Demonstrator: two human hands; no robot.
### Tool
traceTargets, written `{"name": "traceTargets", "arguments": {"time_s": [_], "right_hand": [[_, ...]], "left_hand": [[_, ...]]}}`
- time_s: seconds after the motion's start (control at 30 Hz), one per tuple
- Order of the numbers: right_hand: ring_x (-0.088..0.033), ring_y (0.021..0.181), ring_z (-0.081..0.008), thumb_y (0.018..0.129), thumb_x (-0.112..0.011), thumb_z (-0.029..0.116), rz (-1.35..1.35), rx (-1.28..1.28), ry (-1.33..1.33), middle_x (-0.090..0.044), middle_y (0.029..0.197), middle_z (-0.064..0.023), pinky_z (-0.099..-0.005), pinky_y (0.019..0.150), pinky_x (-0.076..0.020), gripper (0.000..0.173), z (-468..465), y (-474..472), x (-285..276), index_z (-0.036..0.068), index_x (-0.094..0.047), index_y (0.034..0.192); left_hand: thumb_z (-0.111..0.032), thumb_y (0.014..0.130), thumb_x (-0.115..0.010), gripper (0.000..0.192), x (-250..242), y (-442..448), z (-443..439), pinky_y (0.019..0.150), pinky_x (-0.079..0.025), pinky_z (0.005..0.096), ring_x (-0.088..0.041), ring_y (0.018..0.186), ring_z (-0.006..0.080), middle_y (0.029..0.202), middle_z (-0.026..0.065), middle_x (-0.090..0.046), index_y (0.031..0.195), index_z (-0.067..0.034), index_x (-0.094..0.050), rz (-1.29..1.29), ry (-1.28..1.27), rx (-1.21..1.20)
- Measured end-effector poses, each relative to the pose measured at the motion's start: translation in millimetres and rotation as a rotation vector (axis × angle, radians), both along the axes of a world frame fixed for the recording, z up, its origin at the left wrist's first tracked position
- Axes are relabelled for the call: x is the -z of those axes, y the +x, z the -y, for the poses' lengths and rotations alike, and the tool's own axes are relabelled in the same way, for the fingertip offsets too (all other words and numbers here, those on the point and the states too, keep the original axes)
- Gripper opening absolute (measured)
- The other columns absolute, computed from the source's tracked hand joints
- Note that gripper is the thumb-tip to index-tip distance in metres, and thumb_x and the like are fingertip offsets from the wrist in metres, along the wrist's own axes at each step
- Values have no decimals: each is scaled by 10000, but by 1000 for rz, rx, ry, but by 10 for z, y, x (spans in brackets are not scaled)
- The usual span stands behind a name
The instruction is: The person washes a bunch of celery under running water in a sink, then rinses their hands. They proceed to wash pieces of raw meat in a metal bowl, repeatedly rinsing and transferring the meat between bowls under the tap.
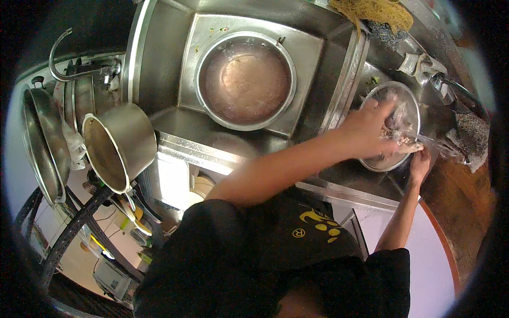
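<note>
A round metal bowl [417, 97] stands in the right sink basin, looking tilted. My left hand [368, 127] reaches across into it, blurred, with its fingers around wet, pale, stringy food [403, 137]; its exact grip is unclear. At the bowl's near right rim is my right hand [420, 163], its fingers closed on the edge beside a pale clump of that food. A clear streak, perhaps water [443, 147], runs in from the right. In the left basin [308, 59] sits a larger metal bowl [294, 85] with cloudy liquid inside.
A divider [344, 75] separates the basins. Yellow scrubbing mesh [377, 14] and dark scourer [385, 35] lie on the far edge. Grey cloth [471, 135] lies at right. At left are a deep pot [139, 139], a wok-like pan [49, 131] and a curved tap [55, 59].
</note>
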State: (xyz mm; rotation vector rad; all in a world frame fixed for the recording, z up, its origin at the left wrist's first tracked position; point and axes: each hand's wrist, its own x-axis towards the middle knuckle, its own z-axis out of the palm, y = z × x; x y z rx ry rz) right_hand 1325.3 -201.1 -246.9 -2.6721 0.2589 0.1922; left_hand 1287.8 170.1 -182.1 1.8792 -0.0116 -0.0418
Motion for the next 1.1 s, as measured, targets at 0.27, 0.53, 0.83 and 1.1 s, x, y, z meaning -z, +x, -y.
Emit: {"name": "traceTargets", "arguments": {"time_s": [0.27,0.53,0.83,1.1], "right_hand": [[-553,1057,-237,848,-631,175,34,79,206,-561,1150,-154,-322,873,-459,363,-771,-344,224,-16,-556,1147],[-576,981,-214,814,-617,30,157,-307,428,-574,1090,-133,-282,773,-500,169,-2263,-437,-225,5,-602,980],[-522,675,-119,907,-519,246,-506,45,1287,-555,899,-69,-239,550,-428,289,-3465,-789,-354,36,-535,1105],[-466,541,-90,846,-603,414,-412,1120,1678,-553,712,-25,-205,455,-355,335,-1938,-388,62,83,-553,864]], "left_hand": [[-194,776,-600,305,2011,-609,-2007,893,-438,440,-491,1080,332,1195,154,-481,1074,-138,-631,-547,896,-129],[-220,778,-621,300,2834,-1125,-2226,847,-469,439,-583,1003,328,1159,173,-565,1043,-79,-627,-731,985,286],[-324,634,-800,824,538,-663,-1366,986,-339,413,-464,1157,294,1164,170,-535,1300,-52,-399,-224,-34,21],[-622,604,-717,1171,1914,-966,-3208,1039,-284,439,-312,1268,384,1336,276,-340,1384,53,-163,-892,757,-738]]}}
